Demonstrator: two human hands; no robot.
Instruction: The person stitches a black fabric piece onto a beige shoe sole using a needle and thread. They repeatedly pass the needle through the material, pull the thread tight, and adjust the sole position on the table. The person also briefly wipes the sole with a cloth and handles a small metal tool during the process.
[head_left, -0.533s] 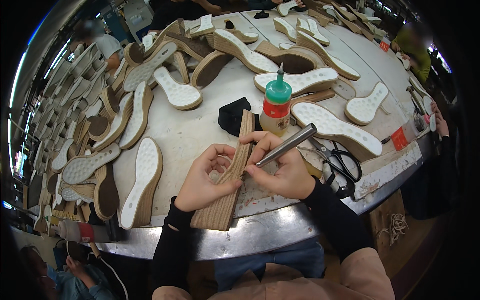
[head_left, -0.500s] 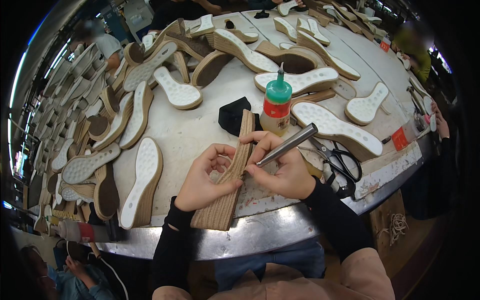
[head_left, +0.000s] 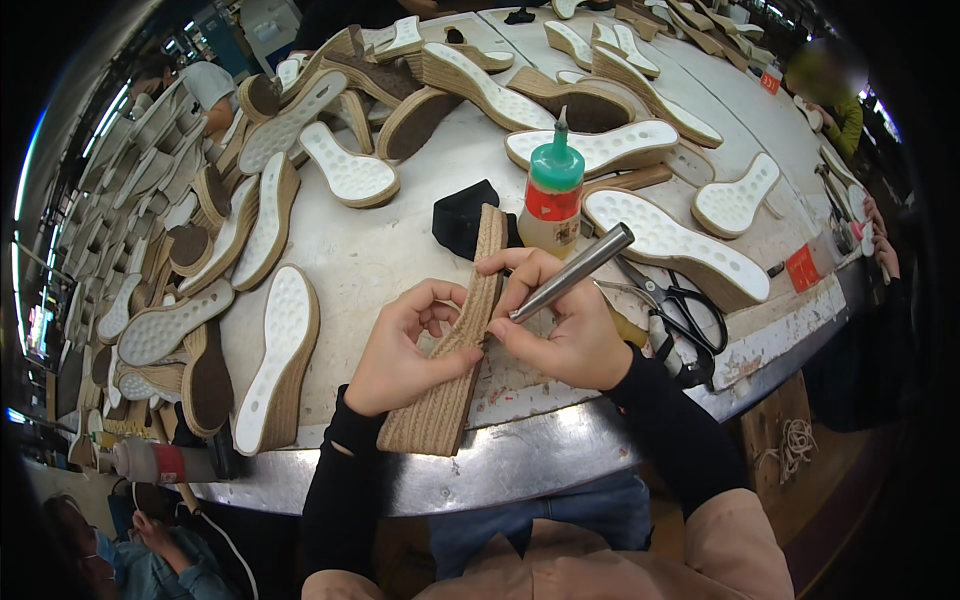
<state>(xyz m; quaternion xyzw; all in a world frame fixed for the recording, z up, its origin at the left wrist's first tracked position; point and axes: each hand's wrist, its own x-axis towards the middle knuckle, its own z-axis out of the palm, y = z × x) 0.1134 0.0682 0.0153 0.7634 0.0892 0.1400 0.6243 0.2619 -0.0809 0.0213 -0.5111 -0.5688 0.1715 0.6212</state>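
So the left hand [head_left: 412, 352] is clamped on a tan braided-rope wedge sole [head_left: 432, 415] at the near edge of the white, metal-rimmed table [head_left: 400, 240]. Right hand [head_left: 572, 330] grips a silver metal rod [head_left: 590, 262] and touches the sole too. Green-capped plastic bottle [head_left: 552, 195] sits just beyond.

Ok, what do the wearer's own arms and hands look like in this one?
The left hand and right hand are ungloved. Snug black sleeves run down to them, the left one showing a small opening; pinkish-beige fabric covers higher up.
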